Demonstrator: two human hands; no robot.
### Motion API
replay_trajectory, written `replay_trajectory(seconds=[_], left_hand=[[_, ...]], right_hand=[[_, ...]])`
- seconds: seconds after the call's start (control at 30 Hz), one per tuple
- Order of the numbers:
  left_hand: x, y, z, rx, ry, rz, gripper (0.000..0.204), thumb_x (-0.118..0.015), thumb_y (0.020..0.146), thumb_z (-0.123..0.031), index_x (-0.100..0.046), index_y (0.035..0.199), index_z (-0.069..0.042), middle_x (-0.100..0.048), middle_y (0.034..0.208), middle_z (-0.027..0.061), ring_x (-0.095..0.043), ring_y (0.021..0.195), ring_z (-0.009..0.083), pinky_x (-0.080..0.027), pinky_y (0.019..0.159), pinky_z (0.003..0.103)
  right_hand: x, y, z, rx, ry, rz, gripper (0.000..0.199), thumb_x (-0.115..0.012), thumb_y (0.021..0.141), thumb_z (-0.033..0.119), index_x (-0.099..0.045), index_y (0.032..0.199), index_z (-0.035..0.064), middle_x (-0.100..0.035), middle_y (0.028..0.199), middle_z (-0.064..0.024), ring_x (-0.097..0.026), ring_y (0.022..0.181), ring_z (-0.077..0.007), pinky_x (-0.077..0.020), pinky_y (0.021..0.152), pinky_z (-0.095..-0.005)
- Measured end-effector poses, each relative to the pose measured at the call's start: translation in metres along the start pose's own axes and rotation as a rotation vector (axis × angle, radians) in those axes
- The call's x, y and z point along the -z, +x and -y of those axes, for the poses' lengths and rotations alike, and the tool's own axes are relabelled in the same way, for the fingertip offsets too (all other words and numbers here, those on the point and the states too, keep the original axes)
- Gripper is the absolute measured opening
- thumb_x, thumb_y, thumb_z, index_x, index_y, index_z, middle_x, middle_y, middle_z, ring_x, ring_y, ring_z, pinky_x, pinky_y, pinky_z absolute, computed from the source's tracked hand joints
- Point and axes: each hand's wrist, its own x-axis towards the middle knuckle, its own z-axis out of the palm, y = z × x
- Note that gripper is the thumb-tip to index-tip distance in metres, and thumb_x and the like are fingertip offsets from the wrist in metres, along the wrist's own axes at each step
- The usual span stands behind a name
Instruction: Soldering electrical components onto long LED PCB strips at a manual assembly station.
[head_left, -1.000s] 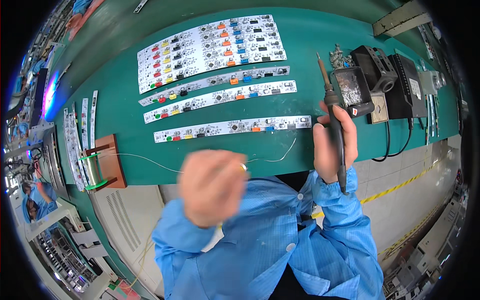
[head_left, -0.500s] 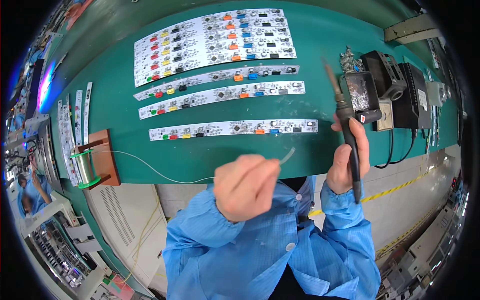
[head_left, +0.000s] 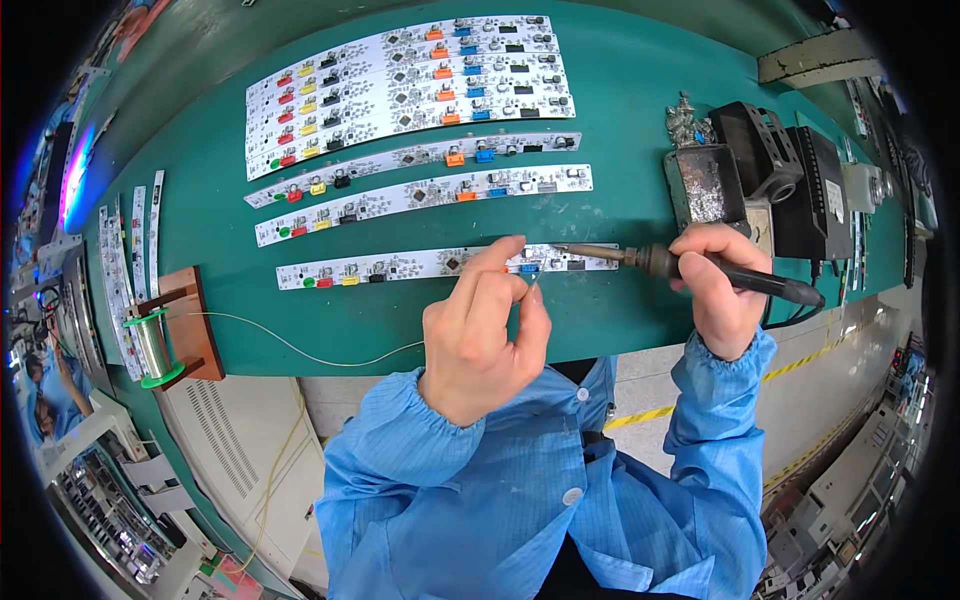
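Observation:
My left hand (head_left: 483, 335) pinches the end of a thin solder wire (head_left: 300, 352) that runs from a green spool (head_left: 150, 345) on a wooden stand. Its fingertips rest over the nearest white circuit strip (head_left: 400, 266), close to a blue part on it. My right hand (head_left: 718, 285) grips a black-handled soldering iron (head_left: 690, 268) lying almost level, tip pointing left onto the same strip just beside my left fingers. Both forearms wear blue sleeves.
Two more single circuit strips (head_left: 420, 195) and a panel of several strips (head_left: 400, 80) lie farther back on the green mat (head_left: 620, 320). An iron stand with sponge tray (head_left: 705, 190) and a black power unit (head_left: 810, 190) sit at the right. Loose strips (head_left: 130, 250) lie at the left.
My left hand has moved forward from my chest to the nearest strip with the wire. The soldering iron has swung from upright to level, its tip now on the strip.

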Motion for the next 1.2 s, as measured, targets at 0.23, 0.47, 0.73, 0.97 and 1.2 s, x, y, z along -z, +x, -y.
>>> replay_trajectory(seconds=[0.23, 0.47, 0.73, 0.97, 1.2], left_hand=[[-0.001, 0.001, -0.001, 0.025, 0.016, 0.026, 0.018, -0.067, 0.074, 0.004, -0.051, 0.076, -0.002, -0.065, 0.105, 0.0205, -0.063, 0.055, 0.0249, -0.049, 0.045, 0.032], [0.0, 0.002, -0.002, 0.047, 0.007, 0.049, 0.017, -0.068, 0.075, 0.005, -0.052, 0.076, -0.002, -0.063, 0.106, 0.0177, -0.063, 0.055, 0.0239, -0.049, 0.045, 0.033], [0.0, 0.0, 0.0, 0.048, -0.013, 0.056, 0.016, -0.068, 0.075, 0.006, -0.053, 0.078, -0.001, -0.062, 0.106, 0.0165, -0.063, 0.056, 0.0244, -0.049, 0.047, 0.033], [0.004, -0.001, -0.001, 0.069, -0.034, 0.063, 0.015, -0.067, 0.074, 0.006, -0.054, 0.076, -0.001, -0.062, 0.107, 0.0166, -0.063, 0.056, 0.0241, -0.049, 0.047, 0.033], [-0.002, 0.002, -0.002, 0.049, -0.09, 0.04, 0.012, -0.066, 0.076, 0.008, -0.056, 0.074, 0.001, -0.063, 0.11, 0.017, -0.047, 0.048, 0.0053, -0.037, 0.042, 0.023]], right_hand=[[-0.002, 0.003, 0.011, -0.129, -0.036, 0.041, 0.014, -0.068, 0.079, 0.008, -0.07, 0.089, -0.0017, -0.065, 0.071, -0.0038, -0.055, 0.063, -0.0064, -0.0416, 0.057, -0.0213], [-0.001, 0.006, 0.012, -0.226, 0.022, 0.037, 0.015, -0.067, 0.079, 0.007, -0.071, 0.091, -0.0015, -0.064, 0.069, -0.0042, -0.053, 0.056, -0.0066, -0.0404, 0.05, -0.0208], [-0.004, 0.006, 0.009, -0.237, 0.029, 0.035, 0.018, -0.061, 0.081, 0.009, -0.067, 0.093, -0.0039, -0.062, 0.065, -0.0088, -0.051, 0.047, -0.0095, -0.0391, 0.042, -0.022], [-0.005, 0.006, 0.009, -0.212, 0.03, 0.039, 0.018, -0.061, 0.081, 0.008, -0.067, 0.093, -0.0035, -0.062, 0.065, -0.0092, -0.05, 0.047, -0.0093, -0.0389, 0.042, -0.0218], [0.004, -0.003, 0.01, -0.183, 0.06, -0.078, 0.017, -0.061, 0.083, 0.011, -0.066, 0.092, -0.0028, -0.061, 0.071, -0.0094, -0.051, 0.051, -0.0108, -0.0389, 0.046, -0.0213]])
